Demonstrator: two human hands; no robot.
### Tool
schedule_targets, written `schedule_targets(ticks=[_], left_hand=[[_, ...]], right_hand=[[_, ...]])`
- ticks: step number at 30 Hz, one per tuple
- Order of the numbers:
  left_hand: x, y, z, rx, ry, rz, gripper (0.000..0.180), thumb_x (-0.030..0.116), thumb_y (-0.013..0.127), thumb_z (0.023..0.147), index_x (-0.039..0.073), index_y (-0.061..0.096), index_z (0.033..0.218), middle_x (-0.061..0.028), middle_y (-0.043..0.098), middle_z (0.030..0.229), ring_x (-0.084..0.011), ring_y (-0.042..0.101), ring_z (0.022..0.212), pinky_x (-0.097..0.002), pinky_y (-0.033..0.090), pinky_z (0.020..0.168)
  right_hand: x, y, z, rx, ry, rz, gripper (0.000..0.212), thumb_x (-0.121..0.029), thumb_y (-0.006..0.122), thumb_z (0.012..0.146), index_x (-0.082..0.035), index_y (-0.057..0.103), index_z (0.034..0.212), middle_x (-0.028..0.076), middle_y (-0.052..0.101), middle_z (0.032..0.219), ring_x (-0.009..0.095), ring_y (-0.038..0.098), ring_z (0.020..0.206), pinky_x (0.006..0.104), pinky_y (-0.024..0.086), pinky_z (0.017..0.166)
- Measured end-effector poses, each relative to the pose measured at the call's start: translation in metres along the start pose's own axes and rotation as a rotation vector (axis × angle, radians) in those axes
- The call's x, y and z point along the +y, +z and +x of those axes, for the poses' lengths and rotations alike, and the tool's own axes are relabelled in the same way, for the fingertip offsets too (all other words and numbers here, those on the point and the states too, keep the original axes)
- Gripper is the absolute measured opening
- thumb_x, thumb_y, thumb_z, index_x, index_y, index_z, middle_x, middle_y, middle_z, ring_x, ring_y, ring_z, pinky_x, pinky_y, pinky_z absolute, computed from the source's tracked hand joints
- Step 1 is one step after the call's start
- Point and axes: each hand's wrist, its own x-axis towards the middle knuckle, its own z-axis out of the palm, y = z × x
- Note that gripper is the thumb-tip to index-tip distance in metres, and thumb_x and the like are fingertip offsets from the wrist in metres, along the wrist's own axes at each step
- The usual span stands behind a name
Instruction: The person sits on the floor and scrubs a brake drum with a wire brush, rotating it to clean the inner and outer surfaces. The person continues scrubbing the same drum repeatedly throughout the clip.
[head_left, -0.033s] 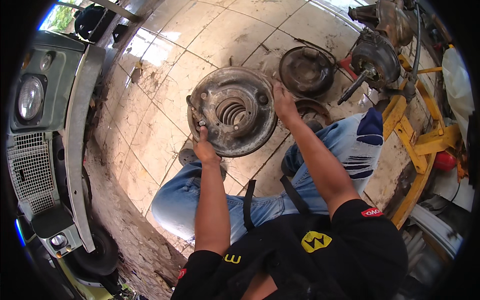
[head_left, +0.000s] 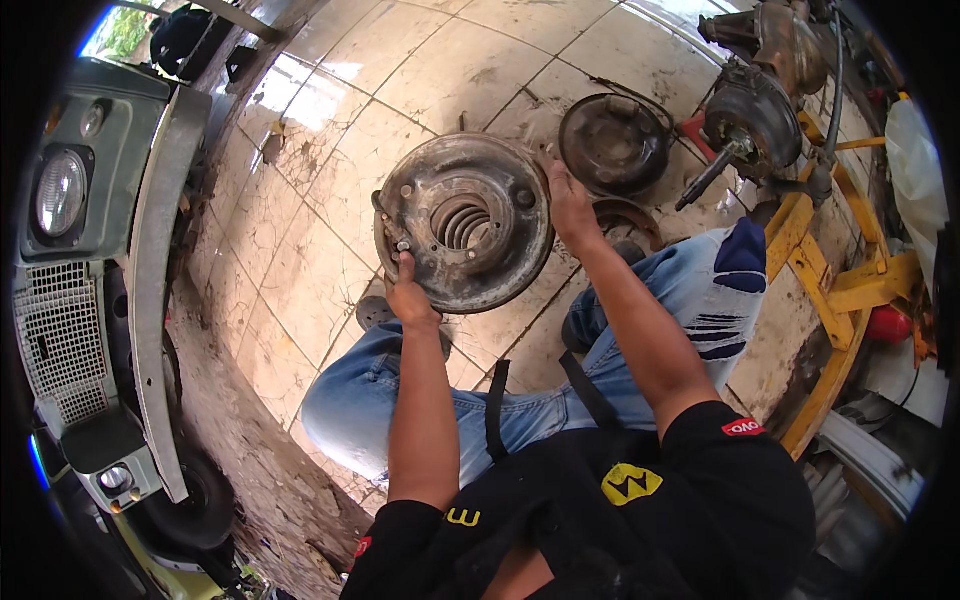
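Between my hands is a round, worn metal brake backing plate (head_left: 505,268), tilted slightly, with bolts around a large centre hole. A coil spring (head_left: 462,230) shows through that hole; how it sits behind the plate is hidden. My left hand (head_left: 410,302) grips the lower left rim, its thumb beside a shiny bolt (head_left: 403,246) on the face. On the right edge, my right hand (head_left: 572,208) is closed round the rim, the fingers partly out of sight behind it. A second dark round plate (head_left: 613,145) lies on the floor beyond my right hand.
A curved rusty part (head_left: 635,215) lies near my right knee. Right of it stands a yellow metal frame (head_left: 825,285) with a greasy axle assembly (head_left: 755,115) above. On the left is a vehicle front with a metal bumper (head_left: 155,290). The tiled floor (head_left: 300,230) is cracked and dirty.
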Motion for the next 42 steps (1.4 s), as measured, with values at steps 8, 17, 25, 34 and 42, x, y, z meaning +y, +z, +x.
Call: schedule_targets(ticks=[8,17,25,34,42], left_hand=[[0.002,0.008,-0.005,-0.002,-0.061,-0.038,0.051,0.030,0.064,0.093,-0.010,0.054,0.123,-0.0153,0.062,0.118,-0.0270,0.063,0.100,-0.0393,0.051,0.090],[-0.006,-0.003,0.006,-0.001,-0.060,-0.003,0.054,0.031,0.067,0.091,-0.010,0.054,0.124,-0.0150,0.062,0.117,-0.0270,0.063,0.099,-0.0387,0.051,0.089],[-0.007,0.002,0.005,-0.055,-0.034,-0.087,0.052,0.023,0.072,0.088,-0.003,0.054,0.129,-0.0119,0.061,0.121,-0.0248,0.060,0.104,-0.0372,0.049,0.091],[-0.010,-0.007,0.011,-0.035,0.048,0.005,0.057,0.032,0.069,0.089,-0.009,0.053,0.125,-0.0171,0.062,0.116,-0.0289,0.064,0.098,-0.0421,0.053,0.086],[-0.004,-0.005,0.005,-0.080,-0.011,-0.104,0.051,0.026,0.071,0.089,-0.008,0.057,0.123,-0.0124,0.063,0.114,-0.0240,0.061,0.097,-0.0371,0.051,0.086]], right_hand=[[0.013,0.001,0.006,-0.020,-0.271,-0.043,0.065,-0.051,0.034,0.101,0.005,0.055,0.128,0.027,0.059,0.124,0.039,0.053,0.121,0.0380,0.040,0.101],[0.011,-0.007,0.013,0.002,0.015,-0.302,0.061,-0.050,0.034,0.100,-0.002,0.053,0.133,0.025,0.057,0.128,0.041,0.049,0.124,0.0386,0.039,0.103],[0.009,-0.002,0.009,0.065,-0.102,-0.163,0.055,-0.042,0.036,0.103,0.002,0.053,0.131,0.023,0.057,0.129,0.033,0.052,0.124,0.0350,0.039,0.101],[-0.017,0.005,-0.010,0.018,-0.189,-0.309,0.060,-0.046,0.033,0.103,0.002,0.049,0.135,0.027,0.056,0.128,0.037,0.051,0.124,0.0363,0.038,0.102],[-0.013,0.008,-0.009,0.011,-0.318,-0.319,0.060,-0.046,0.032,0.102,0.002,0.049,0.134,0.024,0.053,0.133,0.042,0.046,0.126,0.0396,0.037,0.105]])
